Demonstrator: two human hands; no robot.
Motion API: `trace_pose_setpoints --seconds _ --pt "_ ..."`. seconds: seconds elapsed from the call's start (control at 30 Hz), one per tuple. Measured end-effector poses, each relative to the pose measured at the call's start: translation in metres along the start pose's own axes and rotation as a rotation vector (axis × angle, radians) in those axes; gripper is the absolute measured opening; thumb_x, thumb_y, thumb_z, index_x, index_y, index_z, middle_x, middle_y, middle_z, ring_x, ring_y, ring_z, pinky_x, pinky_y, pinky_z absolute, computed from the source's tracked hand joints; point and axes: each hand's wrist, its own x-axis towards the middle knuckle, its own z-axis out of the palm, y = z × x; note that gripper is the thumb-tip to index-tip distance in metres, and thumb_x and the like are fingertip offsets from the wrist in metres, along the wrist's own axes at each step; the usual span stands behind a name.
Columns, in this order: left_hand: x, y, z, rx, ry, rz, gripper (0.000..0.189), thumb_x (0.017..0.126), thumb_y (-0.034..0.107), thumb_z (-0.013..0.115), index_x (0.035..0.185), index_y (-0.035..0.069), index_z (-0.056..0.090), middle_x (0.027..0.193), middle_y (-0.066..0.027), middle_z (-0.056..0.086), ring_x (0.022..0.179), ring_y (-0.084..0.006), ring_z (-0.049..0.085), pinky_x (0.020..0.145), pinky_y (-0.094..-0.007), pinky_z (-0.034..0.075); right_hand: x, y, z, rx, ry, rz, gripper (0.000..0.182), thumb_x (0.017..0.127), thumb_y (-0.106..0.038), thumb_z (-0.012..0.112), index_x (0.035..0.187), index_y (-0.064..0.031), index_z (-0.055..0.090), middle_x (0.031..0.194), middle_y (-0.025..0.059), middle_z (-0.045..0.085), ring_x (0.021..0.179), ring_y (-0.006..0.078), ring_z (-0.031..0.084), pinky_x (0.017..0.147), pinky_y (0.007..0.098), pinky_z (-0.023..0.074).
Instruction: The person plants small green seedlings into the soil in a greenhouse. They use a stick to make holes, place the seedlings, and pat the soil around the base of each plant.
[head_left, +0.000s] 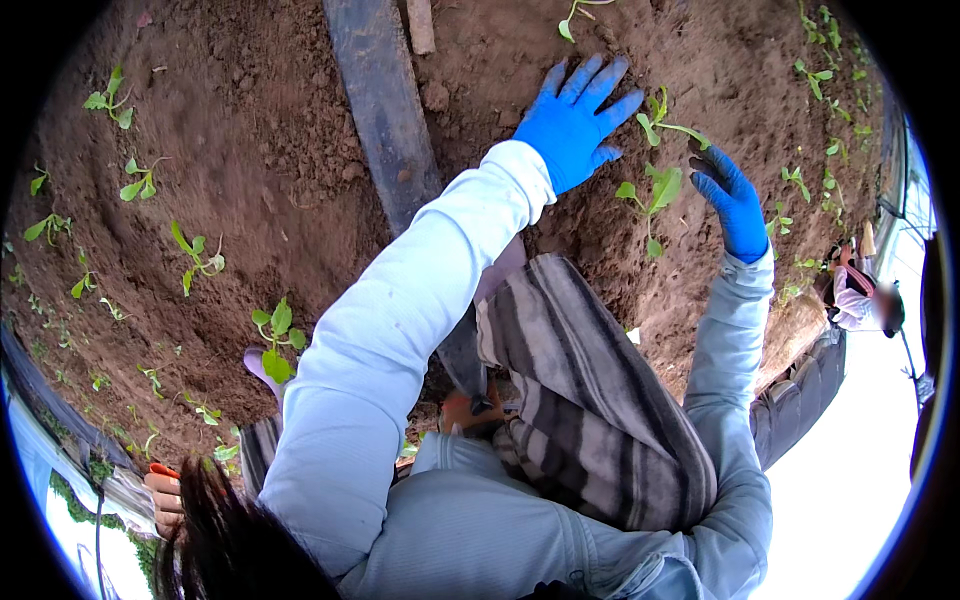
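Both my hands wear blue gloves dusted with soil. My left hand (577, 127) is spread with fingers apart over the brown soil (480, 90), left of a small green seedling (658, 124). To the right of this seedling, my right hand (729, 196) is half curled with a gap between thumb and fingers. One long leaf of the seedling reaches its fingertips; whether they touch is unclear. A second leafy seedling (663, 191) stands between my hands, closer to me. Another seedling (568, 28) lies beyond my left fingertips.
A dark flat board-like strip (386, 105) runs under my left forearm, beside a short wooden piece (421, 26). Several seedlings (196, 259) dot the soil on the left, one (277, 337) near my left sleeve. More seedlings (814, 79) line the right. Another person (855, 292) is at far right.
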Motion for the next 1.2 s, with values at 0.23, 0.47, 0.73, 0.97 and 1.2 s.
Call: trace_pose_setpoints --seconds 0.23,0.47,0.73,0.97,1.2 --pt "-0.007 -0.002 -0.008 -0.146 0.079 -0.077 0.07 0.086 0.037 0.06 0.144 0.015 0.029 0.15 -0.0138 0.021 0.138 -0.0365 0.021 0.111 -0.0547 0.019 0.003 -0.016 0.008 -0.013 0.179 -0.202 0.057 0.089 -0.014 0.062 0.14 -0.0035 0.038 0.137 0.0127 0.046 0.123 0.023 0.046 0.103 0.0327 0.0363" --pt "-0.044 -0.007 -0.045 -0.262 0.293 -0.24 0.042 0.085 0.018 0.064 0.125 0.008 0.053 0.14 -0.0169 0.039 0.132 -0.0418 0.031 0.107 -0.0521 0.028 0.003 -0.045 0.025 -0.025 0.483 -0.47 0.04 0.093 -0.012 0.056 0.131 -0.0016 0.05 0.132 0.0129 0.051 0.122 0.0229 0.048 0.104 0.0341 0.037" --pt "-0.085 -0.075 -0.117 -0.008 0.63 -0.574 0.038 0.087 0.012 0.059 0.124 0.003 0.053 0.136 -0.022 0.042 0.13 -0.0394 0.035 0.106 -0.0474 0.031 -0.006 -0.116 0.068 -0.31 0.101 -0.722 0.034 0.087 -0.002 0.059 0.121 -0.004 0.059 0.125 0.0127 0.058 0.116 0.0247 0.054 0.1 0.0354 0.0406" --pt "-0.068 -0.176 -0.149 0.373 0.394 -0.681 0.063 0.083 0.02 0.063 0.136 -0.001 0.036 0.142 -0.0259 0.031 0.132 -0.0442 0.028 0.109 -0.0504 0.025 0.03 -0.151 0.106 -0.399 -0.031 -0.748 0.035 0.086 -0.006 0.061 0.121 -0.0071 0.059 0.122 0.0143 0.058 0.115 0.0277 0.056 0.096 0.0355 0.0442" --pt "-0.032 -0.249 -0.182 0.438 0.068 -0.598 0.054 0.084 0.015 0.061 0.135 0.011 0.042 0.138 -0.0195 0.042 0.122 -0.0367 0.046 0.1 -0.0448 0.041 0.043 -0.157 0.144 -0.508 -0.166 -0.711 0.035 0.089 -0.02 0.06 0.121 -0.0079 0.058 0.122 0.0173 0.057 0.112 0.0326 0.056 0.093 0.0394 0.0466"
